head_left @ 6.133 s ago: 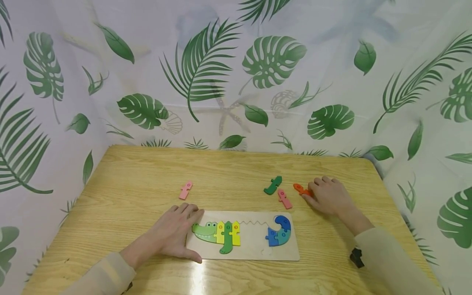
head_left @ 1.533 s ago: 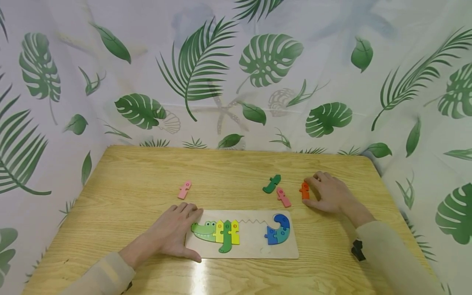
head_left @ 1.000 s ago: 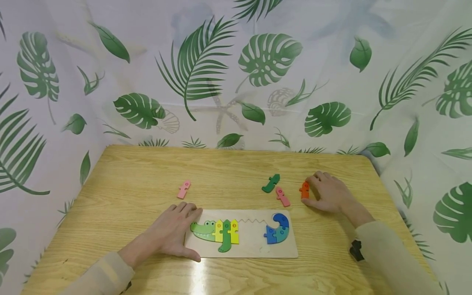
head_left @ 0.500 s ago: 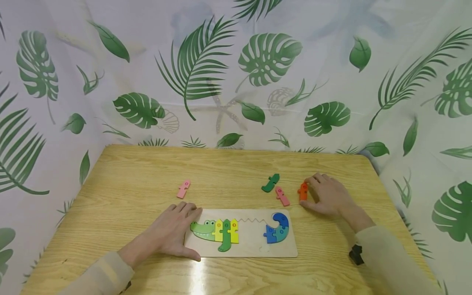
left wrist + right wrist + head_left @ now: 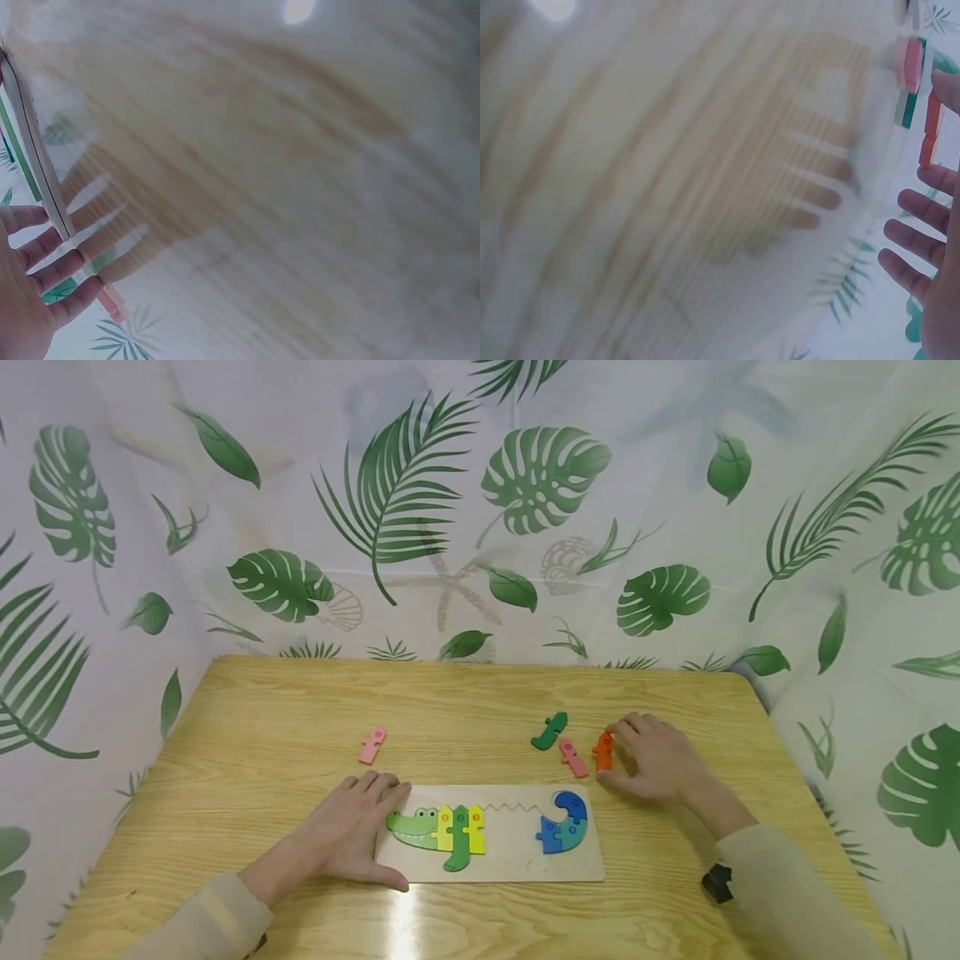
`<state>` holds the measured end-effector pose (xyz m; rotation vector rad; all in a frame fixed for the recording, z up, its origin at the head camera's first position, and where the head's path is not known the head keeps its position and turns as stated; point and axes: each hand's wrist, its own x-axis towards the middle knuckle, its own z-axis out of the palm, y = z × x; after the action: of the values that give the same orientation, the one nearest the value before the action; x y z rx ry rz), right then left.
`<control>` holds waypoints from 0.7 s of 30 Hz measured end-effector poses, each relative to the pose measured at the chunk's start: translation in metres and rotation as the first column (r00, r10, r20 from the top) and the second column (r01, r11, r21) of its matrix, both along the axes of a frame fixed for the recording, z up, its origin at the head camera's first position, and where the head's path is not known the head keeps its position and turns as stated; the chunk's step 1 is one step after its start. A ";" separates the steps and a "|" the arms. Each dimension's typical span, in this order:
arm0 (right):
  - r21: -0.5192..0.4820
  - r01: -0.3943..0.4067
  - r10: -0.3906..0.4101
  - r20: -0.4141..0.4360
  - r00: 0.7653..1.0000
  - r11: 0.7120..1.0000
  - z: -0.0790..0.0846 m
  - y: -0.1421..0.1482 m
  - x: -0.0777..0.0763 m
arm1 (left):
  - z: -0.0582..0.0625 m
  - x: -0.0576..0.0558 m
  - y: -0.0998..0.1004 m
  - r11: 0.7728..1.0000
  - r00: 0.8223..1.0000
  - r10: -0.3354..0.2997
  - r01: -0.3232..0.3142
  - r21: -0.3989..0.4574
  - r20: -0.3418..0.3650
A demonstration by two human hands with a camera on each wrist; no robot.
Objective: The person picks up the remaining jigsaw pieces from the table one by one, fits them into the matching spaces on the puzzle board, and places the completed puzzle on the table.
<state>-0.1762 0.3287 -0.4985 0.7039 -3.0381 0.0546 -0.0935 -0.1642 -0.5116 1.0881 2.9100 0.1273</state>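
Between thumb and index fingertip, my right hand (image 5: 656, 758) pinches an orange numbered puzzle piece (image 5: 604, 752); the right wrist view shows the orange piece (image 5: 931, 120) edge-on, spanning those two digits. My left hand (image 5: 352, 827) rests with spread fingers at the left end of a wooden puzzle board (image 5: 517, 868), its thumb along the near edge. In the board sit a light green crocodile head (image 5: 412, 833), two yellow pieces, a green leg piece (image 5: 460, 843) and a blue tail (image 5: 576, 831). A bare recess lies between leg and tail.
Just left of the orange piece lie a pink piece (image 5: 573, 758) and a dark green leg piece (image 5: 550, 732). Another pink piece (image 5: 372, 744) lies beyond my left hand. A leaf-print cloth (image 5: 450, 527) hangs behind the wooden table (image 5: 300, 693).
My right hand has turned the orange piece from slanted to pointing away from me, then shifted it left towards the nearer pink piece. My left hand stays at the board.
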 end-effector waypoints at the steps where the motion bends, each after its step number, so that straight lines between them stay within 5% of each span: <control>1: -0.005 -0.002 0.002 -0.001 1.000 1.000 0.000 -0.002 0.000 | 0.000 0.000 0.000 1.000 1.000 0.000 0.000 -0.001 -0.001; 21: -0.059 -0.036 0.037 0.007 0.999 0.998 0.009 -0.042 0.017 | -0.001 0.001 0.000 1.000 1.000 0.002 -0.002 -0.005 -0.010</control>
<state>-0.1591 0.2864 -0.4893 0.7566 -3.0173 0.1466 -0.0930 -0.1640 -0.5130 1.0877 2.9187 0.1158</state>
